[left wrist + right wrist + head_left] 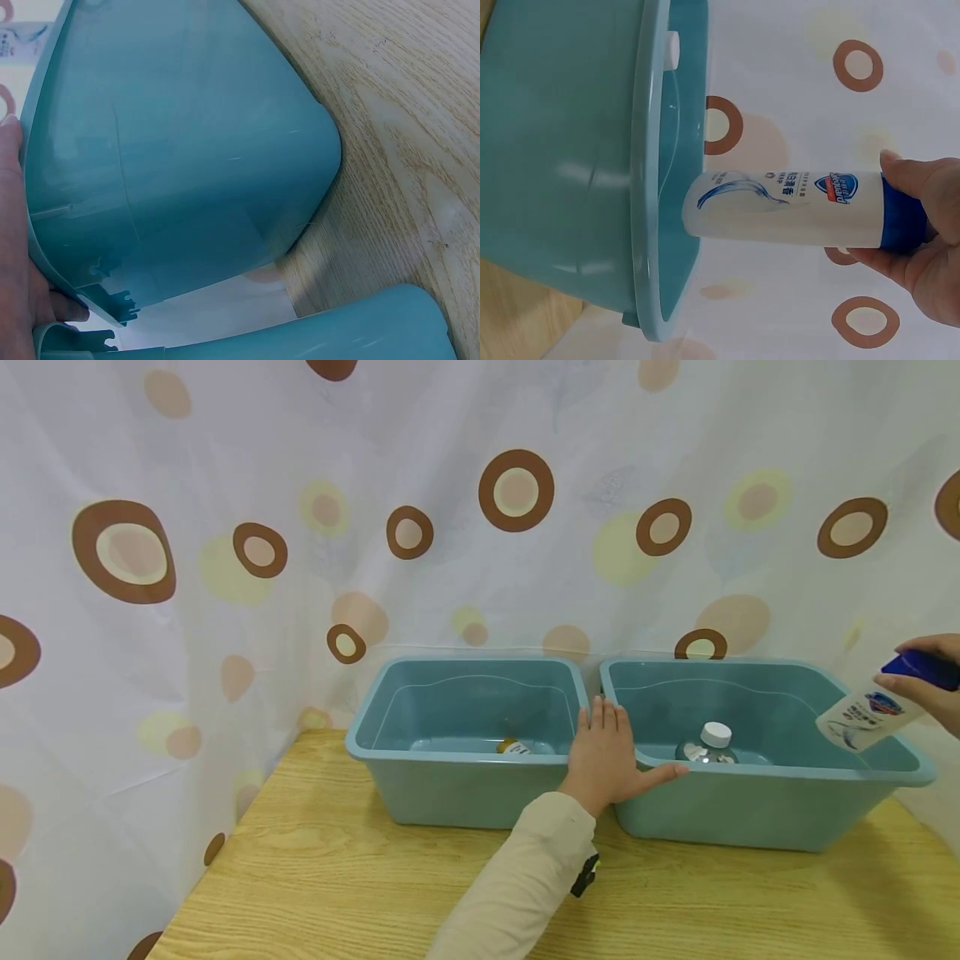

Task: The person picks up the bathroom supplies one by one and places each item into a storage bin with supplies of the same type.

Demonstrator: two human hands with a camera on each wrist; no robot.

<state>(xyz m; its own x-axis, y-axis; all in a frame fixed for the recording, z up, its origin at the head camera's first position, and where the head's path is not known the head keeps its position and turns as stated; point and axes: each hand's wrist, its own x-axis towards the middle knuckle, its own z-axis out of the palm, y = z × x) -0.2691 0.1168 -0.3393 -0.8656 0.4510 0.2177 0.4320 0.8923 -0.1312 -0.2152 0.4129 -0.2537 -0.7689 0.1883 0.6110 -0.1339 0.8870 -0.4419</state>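
My right hand (930, 681) grips a white body wash bottle (870, 714) by its blue cap (904, 217), at the right end of the right teal tub (772, 802). The bottle leans base-down toward the tub's inside, its base overlapping the opening in the head view. My left hand (606, 760) rests with fingers extended across the neighbouring rims of the two tubs, thumb along the right tub's front rim. Inside the right tub stands a clear bottle with a white cap (717, 734). The left teal tub (450, 789) holds a small yellowish bottle with a white label (516, 747), mostly hidden by the front wall.
Both tubs stand side by side on a wood-grain table (322, 860), with a narrow gap between them. Behind and to the left hangs a white curtain (450, 585) with brown and yellow circles. A dark strap piece (585, 875) shows at my left wrist.
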